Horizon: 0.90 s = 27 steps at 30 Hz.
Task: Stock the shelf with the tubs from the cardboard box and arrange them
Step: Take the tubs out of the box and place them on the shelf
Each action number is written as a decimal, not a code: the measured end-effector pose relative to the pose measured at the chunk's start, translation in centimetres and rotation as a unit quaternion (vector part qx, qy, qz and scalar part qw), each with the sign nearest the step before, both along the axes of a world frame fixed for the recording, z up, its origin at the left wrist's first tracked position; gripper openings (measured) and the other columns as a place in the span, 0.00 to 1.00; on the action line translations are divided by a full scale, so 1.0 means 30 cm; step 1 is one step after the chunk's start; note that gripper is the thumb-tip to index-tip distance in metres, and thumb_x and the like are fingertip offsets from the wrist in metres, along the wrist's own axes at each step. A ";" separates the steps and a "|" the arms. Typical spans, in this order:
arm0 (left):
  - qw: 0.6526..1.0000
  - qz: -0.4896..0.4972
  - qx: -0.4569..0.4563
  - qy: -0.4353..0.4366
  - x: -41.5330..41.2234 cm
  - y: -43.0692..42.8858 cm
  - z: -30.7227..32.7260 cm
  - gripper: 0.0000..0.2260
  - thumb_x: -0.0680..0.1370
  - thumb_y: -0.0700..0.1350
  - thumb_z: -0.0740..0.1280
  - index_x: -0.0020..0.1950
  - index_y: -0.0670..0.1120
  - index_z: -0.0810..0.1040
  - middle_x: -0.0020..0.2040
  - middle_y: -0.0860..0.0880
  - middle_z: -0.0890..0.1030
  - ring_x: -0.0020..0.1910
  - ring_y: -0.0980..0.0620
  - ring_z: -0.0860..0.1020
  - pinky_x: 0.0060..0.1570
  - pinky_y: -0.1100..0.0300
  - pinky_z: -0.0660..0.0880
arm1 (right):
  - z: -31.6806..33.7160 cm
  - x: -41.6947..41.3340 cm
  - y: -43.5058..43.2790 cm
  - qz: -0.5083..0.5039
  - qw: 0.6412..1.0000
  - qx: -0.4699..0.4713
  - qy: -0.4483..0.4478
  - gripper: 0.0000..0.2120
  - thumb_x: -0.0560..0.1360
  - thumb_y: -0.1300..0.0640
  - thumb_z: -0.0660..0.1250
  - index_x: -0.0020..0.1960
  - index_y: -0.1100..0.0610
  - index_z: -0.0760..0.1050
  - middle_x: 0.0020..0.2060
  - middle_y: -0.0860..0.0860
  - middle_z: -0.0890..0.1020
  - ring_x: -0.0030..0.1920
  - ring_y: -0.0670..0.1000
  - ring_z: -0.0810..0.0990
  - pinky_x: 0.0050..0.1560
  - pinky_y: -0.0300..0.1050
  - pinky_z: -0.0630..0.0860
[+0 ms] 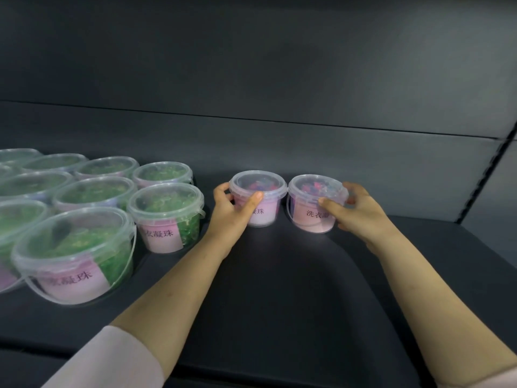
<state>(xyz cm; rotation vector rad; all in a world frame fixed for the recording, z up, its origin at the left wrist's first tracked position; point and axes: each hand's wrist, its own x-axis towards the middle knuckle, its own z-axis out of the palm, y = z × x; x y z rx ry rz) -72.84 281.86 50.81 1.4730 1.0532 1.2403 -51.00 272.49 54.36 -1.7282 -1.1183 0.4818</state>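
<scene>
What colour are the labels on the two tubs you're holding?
Pink labels with dark characters, clearest in the head view.

Two small clear tubs (258,198) (pink labels) stand upright, touching, beside green-filled tubs (166,215).

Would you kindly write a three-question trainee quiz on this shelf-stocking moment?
1. True or false: the left hand and right hand each grip one small tub.
2. The bigger tubs on the left hold contents of which colour? A red, B green, C yellow.
3. Fill in: the left small tub and right small tub stand on the dark ____.

Key: 1 true; 2 B; 3 shelf.
</scene>
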 end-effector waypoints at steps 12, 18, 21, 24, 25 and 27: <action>0.960 -0.007 0.180 0.213 -0.084 -0.219 0.178 0.30 0.78 0.47 0.67 0.75 0.42 0.58 0.76 0.43 0.60 0.74 0.46 0.61 0.71 0.57 0.58 | 0.170 -0.179 -0.328 -0.073 0.978 0.009 -0.197 0.27 0.71 0.43 0.71 0.67 0.51 0.72 0.64 0.50 0.76 0.63 0.51 0.75 0.61 0.43 0.70; 0.880 -0.078 0.376 0.280 -0.366 -0.491 0.194 0.20 0.77 0.48 0.67 0.67 0.45 0.72 0.66 0.49 0.73 0.64 0.47 0.70 0.63 0.57 0.67 | 0.143 -0.461 -0.662 -0.120 0.945 0.016 -0.304 0.24 0.72 0.47 0.71 0.66 0.51 0.74 0.63 0.49 0.76 0.65 0.51 0.72 0.62 0.42 0.67; 0.840 -0.074 0.439 0.311 -0.523 -0.589 0.128 0.18 0.77 0.49 0.67 0.65 0.44 0.74 0.64 0.48 0.75 0.63 0.47 0.71 0.63 0.53 0.69 | 0.064 -0.605 -0.817 -0.154 0.930 0.017 -0.335 0.23 0.72 0.50 0.72 0.65 0.52 0.74 0.63 0.50 0.76 0.65 0.55 0.71 0.64 0.48 0.67; 0.825 -0.090 0.457 0.320 -0.653 -0.685 0.031 0.18 0.77 0.49 0.66 0.65 0.45 0.74 0.64 0.48 0.75 0.65 0.47 0.71 0.63 0.51 0.70 | -0.043 -0.735 -0.965 -0.187 0.909 0.016 -0.373 0.22 0.72 0.53 0.73 0.64 0.54 0.75 0.62 0.51 0.77 0.63 0.56 0.72 0.64 0.49 0.67; 0.819 -0.093 0.463 0.325 -0.689 -0.716 -0.007 0.18 0.77 0.49 0.66 0.65 0.45 0.75 0.64 0.48 0.76 0.65 0.46 0.71 0.63 0.51 0.70 | -0.083 -0.773 -1.011 -0.198 0.903 0.013 -0.382 0.22 0.71 0.53 0.73 0.64 0.54 0.75 0.61 0.52 0.77 0.63 0.57 0.73 0.63 0.50 0.68; 0.809 -0.101 0.468 0.341 -0.746 -0.777 -0.087 0.18 0.76 0.49 0.67 0.64 0.45 0.75 0.63 0.48 0.77 0.65 0.46 0.72 0.62 0.51 0.70 | -0.167 -0.840 -1.096 -0.214 0.896 0.003 -0.388 0.22 0.70 0.55 0.74 0.63 0.56 0.76 0.59 0.53 0.78 0.60 0.58 0.74 0.61 0.53 0.70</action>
